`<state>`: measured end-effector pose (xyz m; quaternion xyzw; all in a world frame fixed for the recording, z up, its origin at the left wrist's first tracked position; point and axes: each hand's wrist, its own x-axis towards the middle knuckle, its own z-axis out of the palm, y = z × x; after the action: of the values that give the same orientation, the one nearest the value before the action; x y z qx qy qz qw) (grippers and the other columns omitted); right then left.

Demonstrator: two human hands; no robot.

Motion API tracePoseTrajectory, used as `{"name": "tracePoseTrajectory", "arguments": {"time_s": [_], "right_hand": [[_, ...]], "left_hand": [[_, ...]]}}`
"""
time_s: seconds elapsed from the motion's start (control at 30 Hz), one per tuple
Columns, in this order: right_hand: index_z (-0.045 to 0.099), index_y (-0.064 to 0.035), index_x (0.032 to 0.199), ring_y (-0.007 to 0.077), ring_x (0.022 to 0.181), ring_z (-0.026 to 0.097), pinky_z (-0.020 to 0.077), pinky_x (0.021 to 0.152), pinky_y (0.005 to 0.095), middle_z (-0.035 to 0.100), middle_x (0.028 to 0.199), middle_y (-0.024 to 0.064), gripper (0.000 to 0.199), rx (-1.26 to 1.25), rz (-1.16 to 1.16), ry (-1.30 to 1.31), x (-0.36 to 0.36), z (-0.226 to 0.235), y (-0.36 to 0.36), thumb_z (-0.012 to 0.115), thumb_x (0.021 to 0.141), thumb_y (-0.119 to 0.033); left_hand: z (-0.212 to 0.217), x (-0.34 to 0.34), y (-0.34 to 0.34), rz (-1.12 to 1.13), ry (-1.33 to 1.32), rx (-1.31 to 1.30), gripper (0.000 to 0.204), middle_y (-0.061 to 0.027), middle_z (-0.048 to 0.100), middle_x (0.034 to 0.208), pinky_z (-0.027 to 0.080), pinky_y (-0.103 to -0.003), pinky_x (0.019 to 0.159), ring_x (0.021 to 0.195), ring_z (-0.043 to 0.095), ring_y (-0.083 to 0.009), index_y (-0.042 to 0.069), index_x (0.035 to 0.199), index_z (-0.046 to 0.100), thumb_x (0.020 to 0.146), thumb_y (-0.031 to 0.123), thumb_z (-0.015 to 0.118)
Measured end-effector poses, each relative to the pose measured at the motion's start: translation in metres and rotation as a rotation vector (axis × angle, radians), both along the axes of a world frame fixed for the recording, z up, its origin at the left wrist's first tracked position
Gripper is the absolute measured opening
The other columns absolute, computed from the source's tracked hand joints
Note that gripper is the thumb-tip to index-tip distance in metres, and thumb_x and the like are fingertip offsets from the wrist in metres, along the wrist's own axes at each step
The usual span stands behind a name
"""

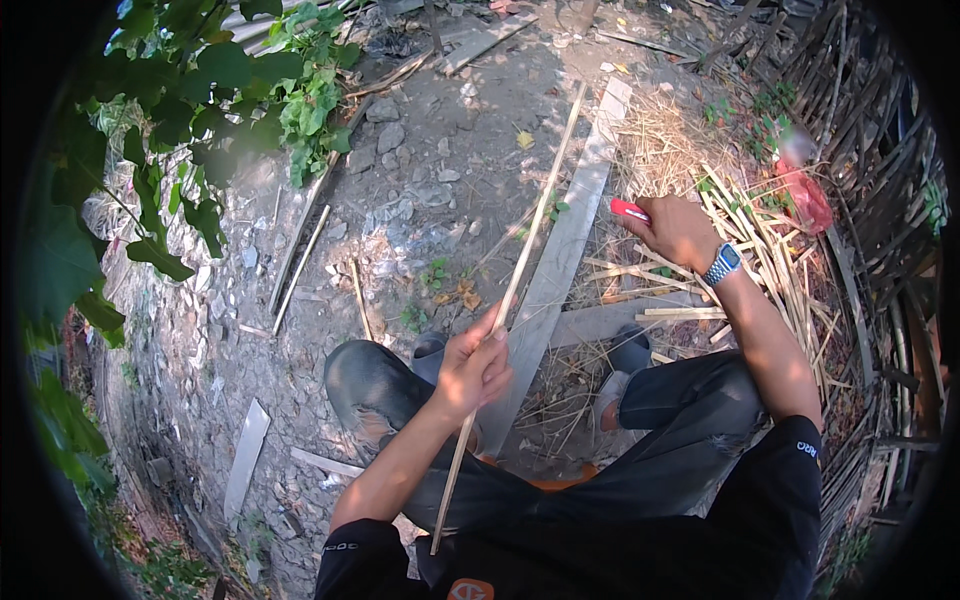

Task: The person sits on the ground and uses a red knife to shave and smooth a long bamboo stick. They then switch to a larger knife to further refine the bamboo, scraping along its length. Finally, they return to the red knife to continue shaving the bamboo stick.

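Observation:
My left hand [474, 366] is closed around a long, thin bamboo strip [535, 227]. The strip slants from near my lap up to the far middle of the view. Off to the right, my right hand [680, 232] grips a red-handled tool [629, 209], perhaps a cutter; its working end cannot be made out. The right hand is apart from the strip. A long grey wooden plank [570, 225] lies on the ground between my legs, running away from me beside the strip.
Cut bamboo strips [780, 270] are heaped at the right, with fine shavings [660, 140] beyond. A stick fence [850, 110] borders the right side. Leafy branches [180, 110] hang at the upper left. Stones [390, 137] and a loose board piece [246, 455] lie on the dirt.

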<state>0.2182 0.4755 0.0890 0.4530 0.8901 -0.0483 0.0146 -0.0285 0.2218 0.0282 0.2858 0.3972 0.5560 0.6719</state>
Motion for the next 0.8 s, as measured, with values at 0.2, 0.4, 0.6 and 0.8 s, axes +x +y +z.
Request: {"name": "tracePoseTrajectory", "arguments": {"time_s": [0.2, 0.4, 0.6, 0.8], "right_hand": [[0.068, -0.0043, 0.092, 0.0418, 0.068, 0.065, 0.0510, 0.064, 0.0517, 0.064, 0.066, 0.0198, 0.051, -0.023, 0.231, 0.203, -0.032, 0.017, -0.035, 0.053, 0.099, -0.053], [0.072, -0.0046, 0.096, 0.0411, 0.072, 0.068, 0.0530, 0.067, 0.0517, 0.067, 0.070, 0.0217, 0.054, -0.246, 0.356, 0.140, -0.060, 0.022, -0.078, 0.049, 0.100, -0.053], [0.070, 0.0005, 0.083, 0.0430, 0.069, 0.066, 0.0522, 0.067, 0.0535, 0.064, 0.068, 0.0244, 0.063, -0.462, 0.387, 0.125, -0.070, -0.007, -0.101, 0.047, 0.101, -0.056], [0.070, 0.0002, 0.082, 0.0437, 0.066, 0.065, 0.0517, 0.064, 0.0536, 0.063, 0.065, 0.0249, 0.065, -0.456, 0.411, 0.135, -0.078, -0.024, -0.098, 0.046, 0.101, -0.057]], "left_hand": [[0.003, 0.008, 0.009, 0.038, 0.039, 0.045, 0.050, 0.0048, 0.030, 0.056, 0.029, -0.022, 0.037, 0.040, 0.027, -0.0053, 0.010, 0.156, 0.035, 0.107, 0.018, 0.042], [-0.003, 0.011, 0.014, 0.092, 0.168, 0.011, 0.054, 0.0058, 0.035, 0.057, 0.028, -0.023, 0.043, 0.044, 0.029, -0.0043, 0.005, 0.157, 0.030, 0.107, 0.015, 0.048], [-0.011, 0.012, 0.014, 0.159, 0.455, 0.073, 0.052, 0.0069, 0.045, 0.064, 0.030, -0.021, 0.048, 0.053, 0.038, -0.0013, 0.002, 0.154, 0.037, 0.105, 0.009, 0.052], [-0.034, 0.009, 0.013, 0.300, 0.812, 0.224, 0.047, 0.0093, 0.043, 0.068, 0.030, -0.021, 0.052, 0.060, 0.035, -0.0011, -0.003, 0.146, 0.047, 0.101, 0.008, 0.055]]}}
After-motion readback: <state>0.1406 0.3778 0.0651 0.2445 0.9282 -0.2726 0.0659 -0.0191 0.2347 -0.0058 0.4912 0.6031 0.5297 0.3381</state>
